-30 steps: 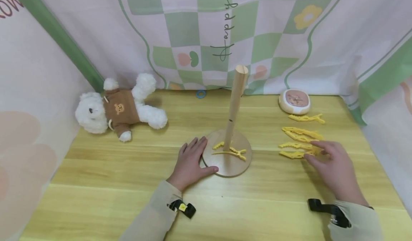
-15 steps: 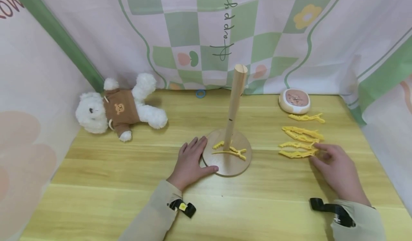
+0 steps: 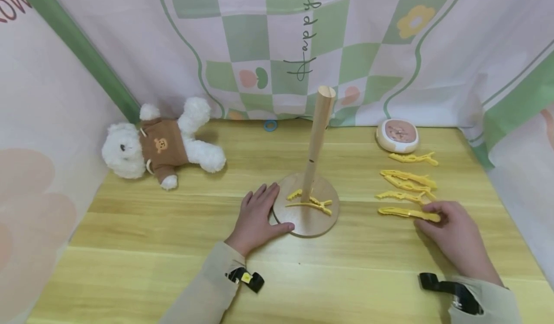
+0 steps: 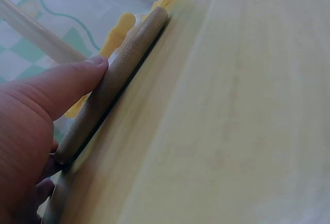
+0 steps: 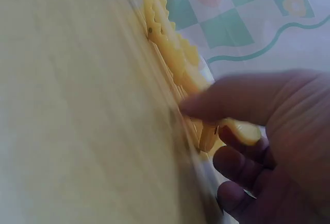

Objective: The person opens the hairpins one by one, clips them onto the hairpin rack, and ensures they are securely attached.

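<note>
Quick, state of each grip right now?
Left grip: open, resting at the rim of the wooden base.
Right grip: closed, pinching a yellow clip.

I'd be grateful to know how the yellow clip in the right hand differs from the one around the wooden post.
The held clip has its arms together, while the post clip has them spread, one in front of the post and one behind. The right hand pinches the held clip, while the post clip is untouched. Both clips are yellow and slender.

plush toy (image 3: 164, 143) left, stand (image 3: 318, 136) centre with clips (image 3: 319, 207) on its base (image 3: 303, 225), more clips (image 3: 400, 212) right, perhaps overlapping.
</note>
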